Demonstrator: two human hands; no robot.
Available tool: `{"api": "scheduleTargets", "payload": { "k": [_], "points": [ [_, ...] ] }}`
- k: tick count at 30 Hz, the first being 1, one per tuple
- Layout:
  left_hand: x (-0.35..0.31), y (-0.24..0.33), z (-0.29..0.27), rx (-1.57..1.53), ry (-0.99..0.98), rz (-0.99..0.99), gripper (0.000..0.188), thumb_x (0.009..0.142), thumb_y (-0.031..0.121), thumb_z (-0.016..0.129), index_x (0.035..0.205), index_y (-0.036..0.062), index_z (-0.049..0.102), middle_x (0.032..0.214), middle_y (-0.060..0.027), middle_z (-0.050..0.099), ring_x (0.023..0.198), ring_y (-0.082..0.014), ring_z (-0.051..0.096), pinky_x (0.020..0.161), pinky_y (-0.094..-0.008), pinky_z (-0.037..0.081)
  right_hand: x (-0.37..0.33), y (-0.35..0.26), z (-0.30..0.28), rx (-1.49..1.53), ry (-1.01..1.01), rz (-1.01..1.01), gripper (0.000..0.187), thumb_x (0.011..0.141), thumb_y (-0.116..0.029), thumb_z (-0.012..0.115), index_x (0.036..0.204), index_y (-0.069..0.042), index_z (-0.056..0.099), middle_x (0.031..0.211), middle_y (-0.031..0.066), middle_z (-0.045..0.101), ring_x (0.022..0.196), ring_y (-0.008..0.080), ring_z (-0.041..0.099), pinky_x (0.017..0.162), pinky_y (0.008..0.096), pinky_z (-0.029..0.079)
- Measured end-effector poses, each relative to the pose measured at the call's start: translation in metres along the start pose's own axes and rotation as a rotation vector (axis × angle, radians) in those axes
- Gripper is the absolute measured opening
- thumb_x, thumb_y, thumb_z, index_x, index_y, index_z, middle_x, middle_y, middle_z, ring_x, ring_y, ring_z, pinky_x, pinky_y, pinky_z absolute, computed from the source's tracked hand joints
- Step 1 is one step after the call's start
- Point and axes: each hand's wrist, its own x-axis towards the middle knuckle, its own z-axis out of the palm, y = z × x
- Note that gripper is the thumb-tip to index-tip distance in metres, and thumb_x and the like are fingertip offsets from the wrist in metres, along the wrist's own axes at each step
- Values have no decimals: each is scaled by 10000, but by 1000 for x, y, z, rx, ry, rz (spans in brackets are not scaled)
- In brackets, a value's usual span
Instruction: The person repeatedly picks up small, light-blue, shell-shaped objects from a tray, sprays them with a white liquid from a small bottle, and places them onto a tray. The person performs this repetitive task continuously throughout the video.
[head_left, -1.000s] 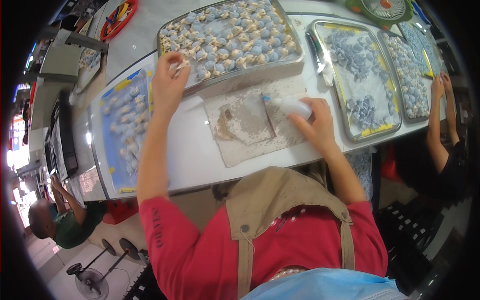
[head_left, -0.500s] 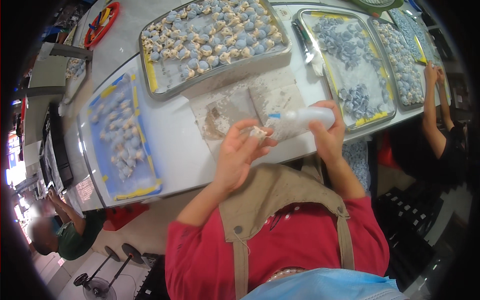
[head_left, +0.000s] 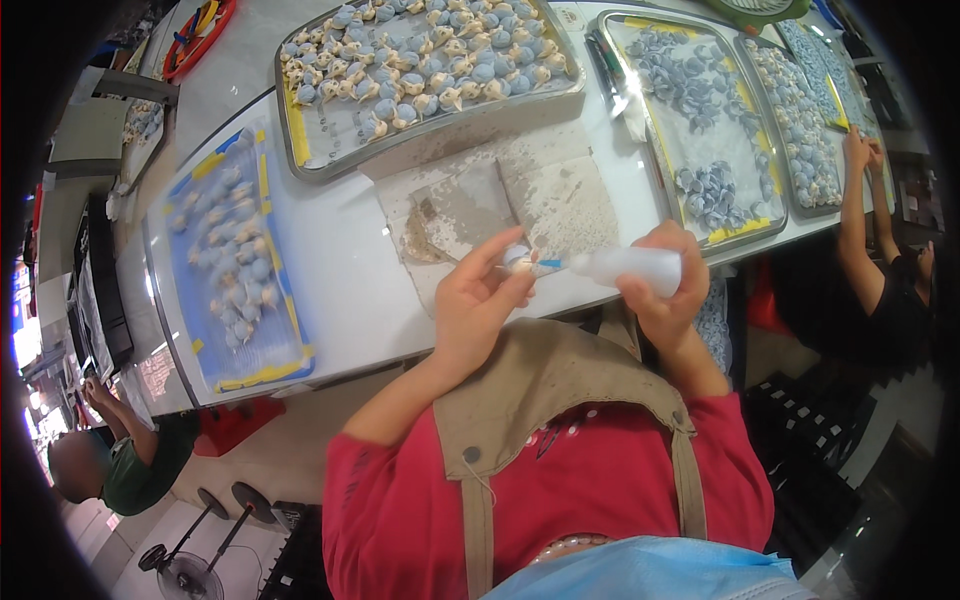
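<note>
A small pale piece [head_left: 520, 260], too small to make out in detail, sits pinched in the fingertips of the left hand [head_left: 478, 305] just above the near edge of a white worktable [head_left: 345, 290]. Touching it is the blue-tipped nozzle of a translucent white squeeze bottle [head_left: 630, 268], held level and gripped around its body by the right hand [head_left: 665, 290] — both hands are closed on what they hold. The person wears a red shirt and a tan apron [head_left: 545, 400].

Directly beyond the hands lie stained, greyish work sheets [head_left: 520, 205], smudged brown in places. Past them a long metal tray [head_left: 430, 75] with yellow tape along its left edge is packed with rows of small blue-and-cream pieces. To the left, a blue-lined tray [head_left: 235, 265] edged in yellow tape carries similar pale pieces, loosely spread. To the right, another metal tray [head_left: 700, 130] holds clusters of greyish-blue pieces, and beside it a further tray [head_left: 800, 125] is filled with cream-coloured ones.

At the far right end of the table a second person's arm [head_left: 860, 220] reaches toward that last tray. At lower left, another person in a green top [head_left: 135, 470] sits beside the table — near them, a floor fan [head_left: 185, 575] stands on a pale tiled floor.
</note>
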Motion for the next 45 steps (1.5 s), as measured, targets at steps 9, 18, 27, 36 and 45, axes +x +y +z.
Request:
{"api": "scheduleTargets", "payload": {
  "k": [9, 18, 27, 36, 45],
  "points": [
    [-4, -3, -2, 115, 35, -16, 368, 826, 32, 627, 1176, -13, 521, 888, -61, 600, 717, -85, 570, 617, -206, 454, 3, -12, 6, -139, -7, -89, 324, 674, -174, 792, 845, -16, 567, 715, 71, 540, 592, 150, 517, 513, 257, 404],
    [-5, 0, 0, 122, 56, -23, 370, 819, 48, 643, 1169, 0, 535, 814, -32, 606, 687, -66, 551, 611, -200, 441, 7, -13, 9, -203, -29, -124, 321, 648, -169, 801, 825, -28, 574, 680, 71, 545, 577, 176, 515, 506, 269, 405],
    [-4, 3, 0, 10, 36, -76, 360, 854, 93, 602, 1183, -2, 491, 910, -112, 642, 711, -121, 595, 623, -221, 454, 3, -8, 5, -137, 20, -50, 309, 675, -150, 788, 837, -15, 563, 717, 73, 533, 591, 157, 520, 513, 263, 403],
    [-3, 2, 0, -12, 33, -96, 356, 858, 115, 604, 1174, -1, 489, 904, -117, 650, 709, -129, 603, 622, -216, 455, 7, -8, 6, -165, -2, -57, 297, 685, -141, 782, 839, -17, 560, 721, 74, 533, 601, 161, 535, 523, 263, 417],
    [-1, -1, -10, -169, 23, -166, 344, 879, 126, 569, 1186, 1, 474, 915, -141, 635, 729, -144, 600, 615, -222, 457, 9, 8, 13, 31, 138, 191, 258, 754, -87, 713, 924, -18, 532, 757, 43, 585, 667, 84, 545, 568, 225, 436]
  ]
}}
